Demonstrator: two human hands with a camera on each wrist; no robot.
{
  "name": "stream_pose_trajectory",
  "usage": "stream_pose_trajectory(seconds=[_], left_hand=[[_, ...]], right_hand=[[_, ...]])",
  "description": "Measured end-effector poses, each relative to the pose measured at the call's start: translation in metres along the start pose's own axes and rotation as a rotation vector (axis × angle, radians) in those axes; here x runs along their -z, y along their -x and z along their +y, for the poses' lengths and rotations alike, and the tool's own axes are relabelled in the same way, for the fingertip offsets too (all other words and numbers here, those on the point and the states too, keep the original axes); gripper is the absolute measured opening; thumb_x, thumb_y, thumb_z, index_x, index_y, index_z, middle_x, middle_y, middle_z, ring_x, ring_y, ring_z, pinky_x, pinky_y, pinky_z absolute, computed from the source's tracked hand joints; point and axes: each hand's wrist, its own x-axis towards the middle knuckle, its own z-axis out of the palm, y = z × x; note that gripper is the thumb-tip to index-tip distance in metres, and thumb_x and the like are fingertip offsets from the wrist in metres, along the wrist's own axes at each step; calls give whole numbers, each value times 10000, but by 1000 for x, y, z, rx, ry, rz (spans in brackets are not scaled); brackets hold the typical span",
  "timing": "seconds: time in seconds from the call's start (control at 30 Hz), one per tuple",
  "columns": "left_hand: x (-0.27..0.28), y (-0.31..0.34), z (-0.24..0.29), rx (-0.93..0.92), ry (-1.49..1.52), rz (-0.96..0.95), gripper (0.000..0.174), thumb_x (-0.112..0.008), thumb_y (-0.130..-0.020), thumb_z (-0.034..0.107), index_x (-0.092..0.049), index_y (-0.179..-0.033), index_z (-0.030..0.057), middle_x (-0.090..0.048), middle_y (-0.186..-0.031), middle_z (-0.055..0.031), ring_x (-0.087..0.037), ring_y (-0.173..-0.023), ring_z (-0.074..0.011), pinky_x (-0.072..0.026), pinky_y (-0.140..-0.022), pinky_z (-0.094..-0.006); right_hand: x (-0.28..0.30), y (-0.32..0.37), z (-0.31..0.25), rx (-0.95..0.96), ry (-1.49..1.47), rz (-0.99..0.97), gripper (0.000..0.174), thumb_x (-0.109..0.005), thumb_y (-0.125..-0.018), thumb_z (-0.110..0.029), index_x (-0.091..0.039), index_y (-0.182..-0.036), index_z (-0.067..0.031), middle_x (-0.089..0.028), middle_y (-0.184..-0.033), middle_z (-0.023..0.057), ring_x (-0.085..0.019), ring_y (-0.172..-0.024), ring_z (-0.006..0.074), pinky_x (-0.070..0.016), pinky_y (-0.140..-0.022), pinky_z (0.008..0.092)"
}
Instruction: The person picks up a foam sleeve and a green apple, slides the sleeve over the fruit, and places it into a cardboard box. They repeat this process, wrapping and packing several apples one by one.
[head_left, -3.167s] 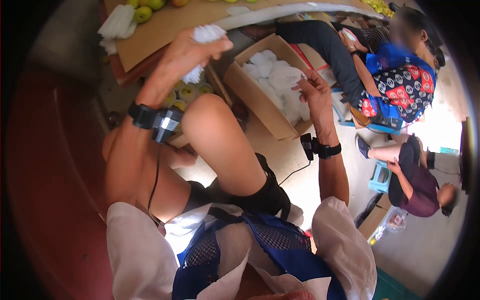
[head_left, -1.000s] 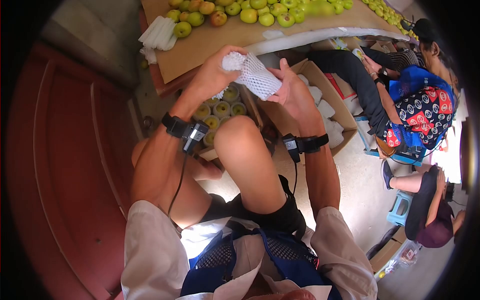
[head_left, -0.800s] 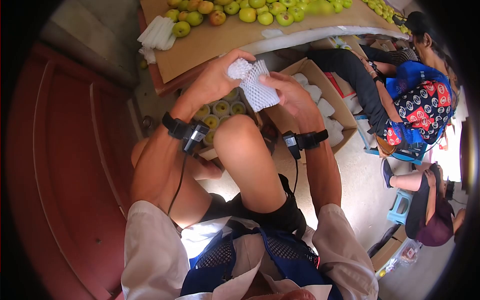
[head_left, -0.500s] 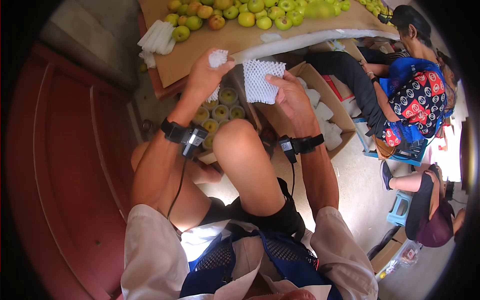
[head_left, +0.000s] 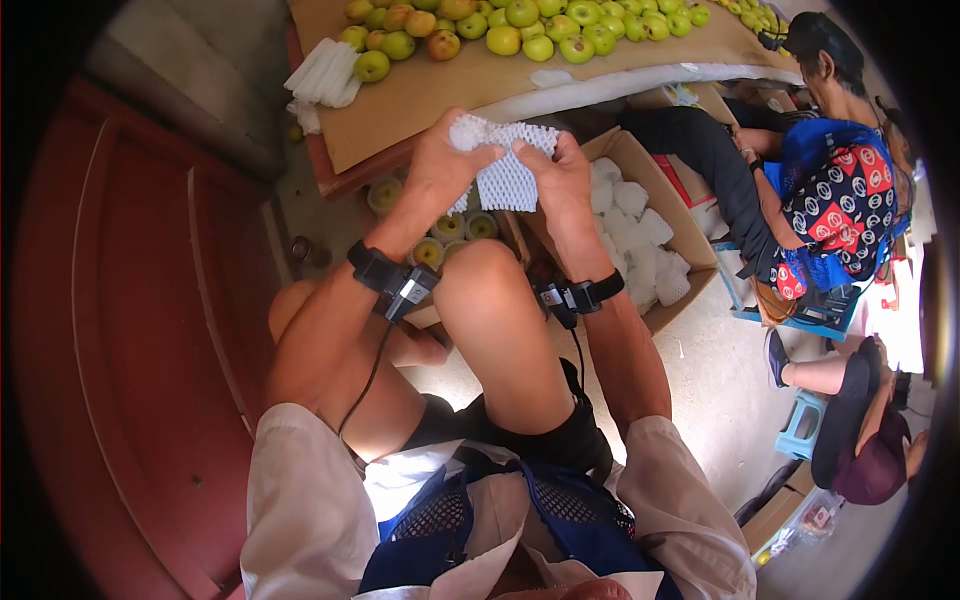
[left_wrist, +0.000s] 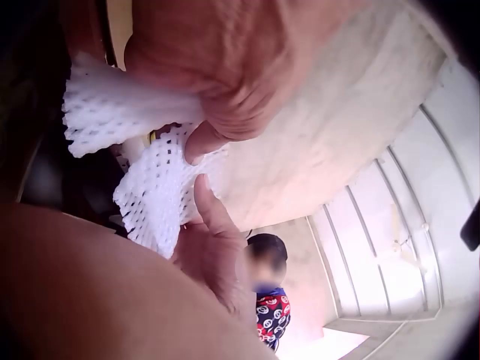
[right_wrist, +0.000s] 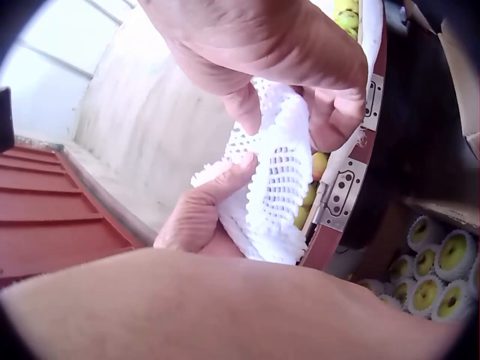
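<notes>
A white foam fruit net (head_left: pixel 508 185) is stretched flat between both hands, above the knees. My left hand (head_left: pixel 440 175) grips a wad of the same white foam netting (head_left: pixel 468 132) in its palm, and its thumb presses the near side of the net. On the other side my right hand (head_left: pixel 566 185) pinches the net's edge between thumb and fingers. In the left wrist view, a loose flared end of netting (left_wrist: pixel 112 105) sticks out below the left hand. In the right wrist view the two thumbs lie close together on the mesh (right_wrist: pixel 281 180).
Green apples (head_left: pixel 520 15) cover the cardboard-topped table (head_left: pixel 400 120), beside a stack of foam nets (head_left: pixel 325 75). Below stands a box of netted apples (head_left: pixel 450 228). An open carton (head_left: pixel 690 225) holds white foam nets. Two people (head_left: pixel 840 190) sit at the right.
The right hand came from the carton side and took a net at the left hand. It drew that net away to the right, and now both hands are back together on it.
</notes>
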Motion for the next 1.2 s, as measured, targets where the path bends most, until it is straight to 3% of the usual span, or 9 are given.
stream_pose_trajectory(seconds=[0.1,0.3,0.5,0.6,0.7,0.9,1.0,1.1,1.2], left_hand=[[-1,2,12,51,-25,14,296,-808,-833,49,-645,-1078,21,-689,-1000,-28,-620,-874,-108,-527,-790,-263],[1,-1,2,22,-113,9,363,-779,-814,78,-643,-1133,-29,-705,-1007,-68,-642,-914,-145,-531,-844,-307],[6,-6,7,134,68,-19,142,-743,-868,68,-667,-973,10,-664,-874,-33,-600,-747,-114,-499,-669,-268],[8,-12,7,188,172,2,243,-712,-844,30,-646,-1068,-37,-677,-928,-83,-620,-729,-141,-509,-639,-289],[10,-20,12,271,256,-87,214,-700,-865,41,-651,-1058,-37,-688,-940,-94,-622,-718,-147,-512,-623,-295],[5,-22,29,366,445,-56,292,-712,-890,92,-630,-1140,-35,-691,-973,-101,-655,-765,-176,-552,-633,-315],[7,-25,28,429,492,-98,304,-689,-928,78,-597,-1208,2,-664,-1209,-120,-655,-1147,-230,-551,-899,-326],[4,-28,27,434,662,-195,311,-693,-931,75,-600,-1220,10,-668,-1186,-104,-659,-1101,-219,-544,-936,-345],[5,-28,22,397,696,-220,304,-691,-941,79,-603,-1227,22,-668,-1164,-83,-661,-1062,-208,-539,-954,-356]], right_hand=[[-7,2,1,154,412,168,336,-759,-838,-153,-596,-1067,30,-686,-995,163,-675,-933,258,-527,-828,366],[-17,12,-10,406,720,211,378,-739,-829,-175,-599,-1137,-7,-626,-1085,195,-630,-1004,401,-512,-885,441],[-19,26,-19,416,811,95,474,-736,-824,-195,-586,-1237,-19,-574,-1168,190,-608,-1047,404,-510,-891,468],[-20,29,-21,501,847,47,508,-713,-834,-152,-567,-1300,-13,-562,-1193,201,-599,-1077,406,-509,-901,469],[-15,19,-11,471,821,-12,509,-678,-850,-94,-547,-1332,5,-561,-1197,217,-584,-1110,415,-505,-922,461],[-5,-7,11,360,613,48,470,-633,-864,-35,-528,-1314,54,-575,-1216,240,-597,-1103,402,-511,-926,439],[-7,-8,1,342,587,45,425,-620,-873,-26,-556,-1286,52,-623,-1162,218,-644,-1030,336,-522,-894,407],[-16,-10,2,157,257,-3,379,-612,-885,-25,-592,-1258,41,-671,-1073,177,-663,-952,259,-525,-857,360],[-16,-11,11,187,208,-42,352,-615,-899,-37,-610,-1246,29,-694,-1001,130,-655,-900,195,-521,-839,330]])
